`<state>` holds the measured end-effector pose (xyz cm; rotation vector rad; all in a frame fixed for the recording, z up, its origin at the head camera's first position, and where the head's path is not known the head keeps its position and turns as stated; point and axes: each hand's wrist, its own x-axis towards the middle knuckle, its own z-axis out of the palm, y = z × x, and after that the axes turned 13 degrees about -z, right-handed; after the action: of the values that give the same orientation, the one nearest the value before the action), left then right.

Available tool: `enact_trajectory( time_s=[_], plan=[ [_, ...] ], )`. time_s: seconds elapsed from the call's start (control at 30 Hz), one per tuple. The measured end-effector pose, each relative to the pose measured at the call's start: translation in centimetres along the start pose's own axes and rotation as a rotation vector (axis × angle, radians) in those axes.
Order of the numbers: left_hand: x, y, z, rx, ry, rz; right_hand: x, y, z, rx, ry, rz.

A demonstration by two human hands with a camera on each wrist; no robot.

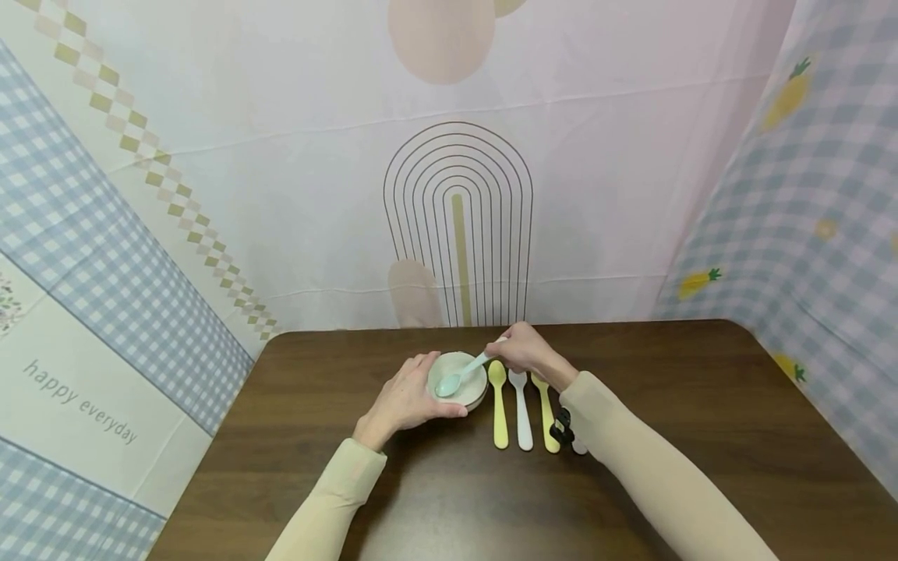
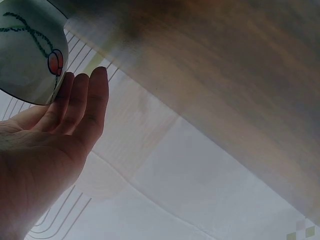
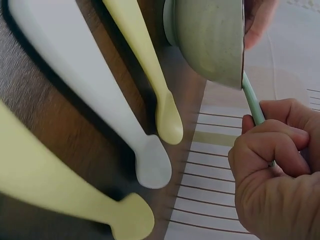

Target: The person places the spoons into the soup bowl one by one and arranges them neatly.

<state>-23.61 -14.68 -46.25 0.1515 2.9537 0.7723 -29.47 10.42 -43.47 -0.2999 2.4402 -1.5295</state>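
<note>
Evidently steadies the bowl point(image 1: 473, 391), near the middle of the frame, with the left hand point(image 1: 410, 396), thumb along the near side and fingers round the left and far side, presumably to prevent sliding on the worktop point(image 1: 295, 452). In the left wrist view, lays gently bent fingers against the painted outer wall at upper left, opened only as wide as the bowl demands, suggesting a brace rather than a hard squeeze.

Grips the pale green spoon point(image 1: 472, 366) by the handle with the right hand point(image 1: 528, 348), fingers curled almost closed, plainest at the right edge of the right wrist view. Slants the handle from upper right down to lower left, probably to clear the rim with the scoop over the inside of the bowl. Cannot tell whether touching the bottom.

Has a first yellow spoon point(image 1: 500, 409), a white spoon point(image 1: 523, 413) and a second yellow spoon point(image 1: 548, 417) lying side by side just right of the bowl, handles toward the bottom of the frame, likely spaced for easy picking. Hides most of a further whitish utensil point(image 1: 578, 448) under the right sleeve point(image 1: 631, 444).
</note>
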Motion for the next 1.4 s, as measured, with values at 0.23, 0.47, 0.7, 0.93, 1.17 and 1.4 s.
enact_trajectory(
  time_s=[0.23, 0.47, 0.7, 0.93, 1.17, 1.4],
  plan=[
    [-0.1, -0.1, 0.0, 0.003, -0.006, -0.002, 0.5, 0.1, 0.8, 0.076, 0.045, 0.013],
    [0.0, -0.1, 0.1, -0.002, 0.003, 0.008, 0.8, 0.4, 1.0, 0.158, 0.065, 0.010],
    [0.0, -0.2, 0.2, 0.007, 0.010, 0.011, 0.8, 0.7, 1.2, 0.179, 0.048, 0.008],
    [0.0, -0.3, 0.3, 0.004, 0.007, 0.012, 0.7, 1.0, 1.4, 0.237, 0.014, -0.007],
    [0.1, -0.4, 0.3, 0.005, 0.011, 0.012, 0.6, 1.2, 1.6, 0.245, 0.004, -0.020],
    [0.1, -0.4, 0.2, 0.000, 0.009, 0.015, 0.3, 1.3, 1.6, 0.228, -0.005, -0.027]
  ],
)
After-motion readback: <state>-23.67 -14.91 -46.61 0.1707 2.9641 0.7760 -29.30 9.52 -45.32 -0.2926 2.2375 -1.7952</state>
